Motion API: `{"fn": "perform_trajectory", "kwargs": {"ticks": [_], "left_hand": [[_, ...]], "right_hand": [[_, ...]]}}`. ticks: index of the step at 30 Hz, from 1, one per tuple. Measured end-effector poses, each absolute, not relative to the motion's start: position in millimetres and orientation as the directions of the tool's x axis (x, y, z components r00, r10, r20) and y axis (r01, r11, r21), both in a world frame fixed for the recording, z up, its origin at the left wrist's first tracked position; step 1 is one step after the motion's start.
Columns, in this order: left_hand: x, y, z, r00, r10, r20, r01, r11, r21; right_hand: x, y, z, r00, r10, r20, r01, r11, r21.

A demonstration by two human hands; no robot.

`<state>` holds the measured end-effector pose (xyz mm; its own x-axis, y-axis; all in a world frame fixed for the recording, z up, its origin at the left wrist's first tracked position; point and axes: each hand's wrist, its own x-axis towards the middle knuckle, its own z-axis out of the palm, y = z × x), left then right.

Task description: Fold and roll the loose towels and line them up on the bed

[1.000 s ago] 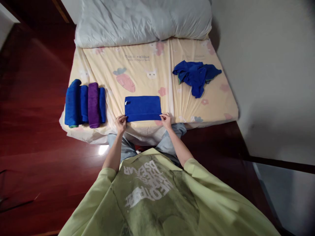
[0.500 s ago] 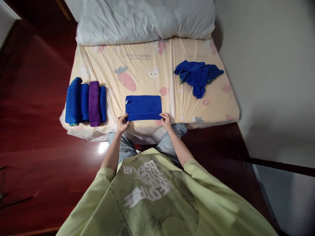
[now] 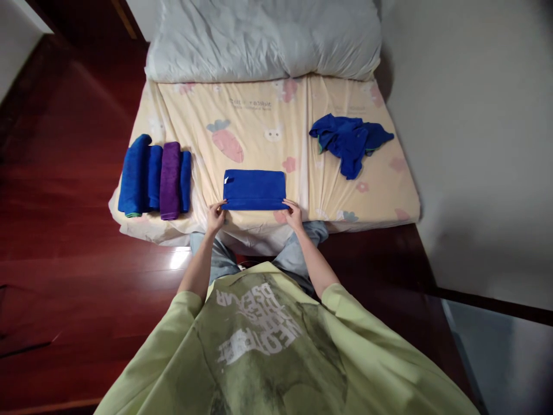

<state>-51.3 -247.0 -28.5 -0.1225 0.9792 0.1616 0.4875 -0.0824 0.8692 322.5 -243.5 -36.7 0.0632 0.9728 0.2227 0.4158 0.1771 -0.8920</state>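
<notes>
A blue towel [image 3: 254,187] lies flat on the bed in front of me as a rectangle, with a small white tag near its far left corner. Along its near edge runs a narrow folded strip. The fingers of my left hand [image 3: 215,217] pinch that strip at the near left corner. At the near right corner, my right hand [image 3: 294,215] has its thumb and fingers closed on the same strip.
To the left, rolled blue towels [image 3: 135,178] lie side by side with a purple one [image 3: 170,181]. A crumpled blue cloth [image 3: 348,138] is on the right of the bed [image 3: 259,150]. A thick pale quilt [image 3: 263,40] covers the far end, and a wall [image 3: 475,144] stands at right.
The view has shifted slightly, so the bed and its things appear a little further right. Both hands keep hold of the towel's near corners, and the near strip looks slightly narrower.
</notes>
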Motion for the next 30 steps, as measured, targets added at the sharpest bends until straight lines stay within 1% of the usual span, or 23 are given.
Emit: {"fn": "perform_trajectory", "kwargs": {"ticks": [3,7,9,11,18,24,30], "left_hand": [[-51.3,-246.7,-29.5,-0.176,0.977,0.121,0.461,-0.027,0.887],[-51.3,-243.9,-32.2,-0.268,0.961,0.071,0.418,0.049,0.907],[-51.6,-242.2,-33.8,-0.284,0.957,0.06,0.388,0.057,0.92],[-52.0,-240.9,-35.0,-0.277,0.959,0.065,0.381,0.047,0.923],[-52.9,-239.9,-36.4,-0.273,0.957,0.092,0.435,0.037,0.9],[-53.7,-239.3,-36.5,-0.249,0.96,0.131,0.484,0.006,0.875],[-51.3,-239.8,-35.2,-0.275,0.957,0.088,0.435,0.042,0.9]], "right_hand": [[321.5,-243.8,-37.3,0.096,0.974,0.205,0.371,0.156,-0.915],[319.2,-243.6,-40.3,0.206,0.974,0.099,0.394,0.01,-0.919],[318.3,-242.7,-41.6,0.242,0.967,0.076,0.406,-0.03,-0.913],[317.8,-241.8,-42.0,0.244,0.967,0.073,0.407,-0.033,-0.913],[318.3,-241.0,-41.6,0.248,0.967,0.048,0.449,-0.071,-0.891],[317.2,-238.3,-44.0,0.268,0.962,0.052,0.447,-0.077,-0.891],[317.8,-237.8,-44.5,0.28,0.958,0.061,0.406,-0.061,-0.912]]}}
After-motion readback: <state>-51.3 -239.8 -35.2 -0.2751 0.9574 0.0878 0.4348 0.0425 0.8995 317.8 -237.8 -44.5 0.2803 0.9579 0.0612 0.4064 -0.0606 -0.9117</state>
